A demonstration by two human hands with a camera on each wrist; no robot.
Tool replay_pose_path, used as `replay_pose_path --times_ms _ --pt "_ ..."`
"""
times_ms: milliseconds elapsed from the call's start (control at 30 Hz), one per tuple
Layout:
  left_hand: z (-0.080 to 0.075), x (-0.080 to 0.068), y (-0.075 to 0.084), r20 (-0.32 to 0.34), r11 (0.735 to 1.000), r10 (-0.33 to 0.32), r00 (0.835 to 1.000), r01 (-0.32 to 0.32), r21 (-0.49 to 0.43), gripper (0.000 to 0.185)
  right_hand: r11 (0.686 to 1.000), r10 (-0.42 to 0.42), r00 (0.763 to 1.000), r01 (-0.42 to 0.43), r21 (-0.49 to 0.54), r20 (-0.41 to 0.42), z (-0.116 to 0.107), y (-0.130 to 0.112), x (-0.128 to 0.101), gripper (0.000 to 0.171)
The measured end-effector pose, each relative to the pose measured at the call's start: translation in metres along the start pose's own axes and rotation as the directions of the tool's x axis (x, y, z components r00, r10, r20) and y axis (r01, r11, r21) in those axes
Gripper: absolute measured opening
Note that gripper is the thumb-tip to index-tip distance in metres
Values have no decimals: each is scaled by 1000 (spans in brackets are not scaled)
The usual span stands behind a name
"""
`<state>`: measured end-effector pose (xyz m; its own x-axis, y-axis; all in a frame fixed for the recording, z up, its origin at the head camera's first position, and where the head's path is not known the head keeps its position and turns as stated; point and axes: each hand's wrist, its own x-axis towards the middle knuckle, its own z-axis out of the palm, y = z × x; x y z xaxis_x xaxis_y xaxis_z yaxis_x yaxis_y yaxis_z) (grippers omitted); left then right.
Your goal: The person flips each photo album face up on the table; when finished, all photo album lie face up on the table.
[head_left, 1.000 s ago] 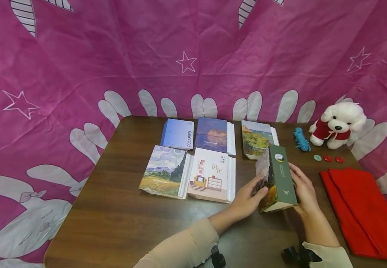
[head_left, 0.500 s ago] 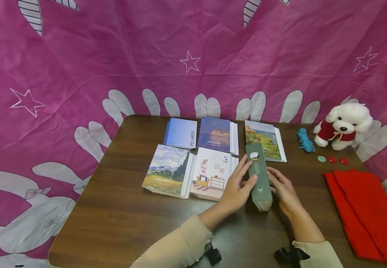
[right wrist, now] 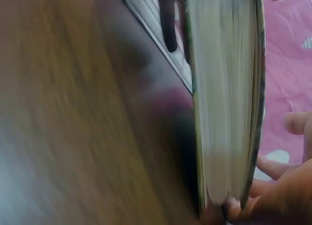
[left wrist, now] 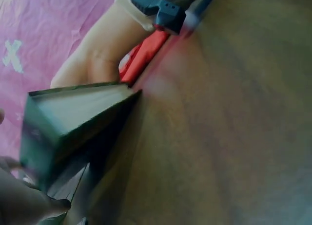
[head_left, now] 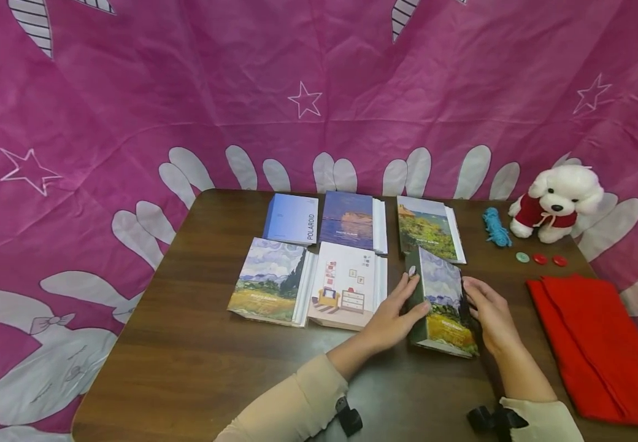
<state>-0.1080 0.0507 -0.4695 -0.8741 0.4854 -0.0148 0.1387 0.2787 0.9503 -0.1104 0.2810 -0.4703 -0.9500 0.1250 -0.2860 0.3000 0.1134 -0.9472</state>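
Note:
A thick photo album (head_left: 443,301) with a green spine and a painted landscape cover is tilted between my two hands, its cover turned up and to the right. My left hand (head_left: 399,310) grips the green spine side. My right hand (head_left: 487,313) holds the page-edge side, fingers curled at the album's edge. The left wrist view shows the album's green end (left wrist: 73,122) above the wood. The right wrist view shows its cream page block (right wrist: 224,98) with my fingertips (right wrist: 273,166) beside it.
Several other albums lie flat on the brown table (head_left: 186,344): a blue Polaroid one (head_left: 292,219), a seascape (head_left: 349,221), a garden scene (head_left: 428,228), a wheat field (head_left: 269,279), a room drawing (head_left: 346,283). A red cloth (head_left: 595,337), buttons (head_left: 540,259), teal yarn (head_left: 495,227) and a plush dog (head_left: 556,196) sit right.
The album has turned over from spine-up to cover-up and tipped to the right, lower toward the table. Both hands stayed on its sides throughout.

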Motion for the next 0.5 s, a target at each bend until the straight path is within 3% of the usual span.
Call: replay_pose_path --times_ms 100,267,500 --pt "-2 5 0 53 996 -74 996 71 56 73 1000 4 1000 -4 -11 -12 -4 0 2 65" --pt "-4 13 -2 69 988 -154 986 153 26 73 999 0 1000 -2 -48 -29 -6 3 6 63" --pt "-7 17 -7 92 990 -141 986 140 7 70 990 -44 996 33 -141 -80 -6 4 9 61"
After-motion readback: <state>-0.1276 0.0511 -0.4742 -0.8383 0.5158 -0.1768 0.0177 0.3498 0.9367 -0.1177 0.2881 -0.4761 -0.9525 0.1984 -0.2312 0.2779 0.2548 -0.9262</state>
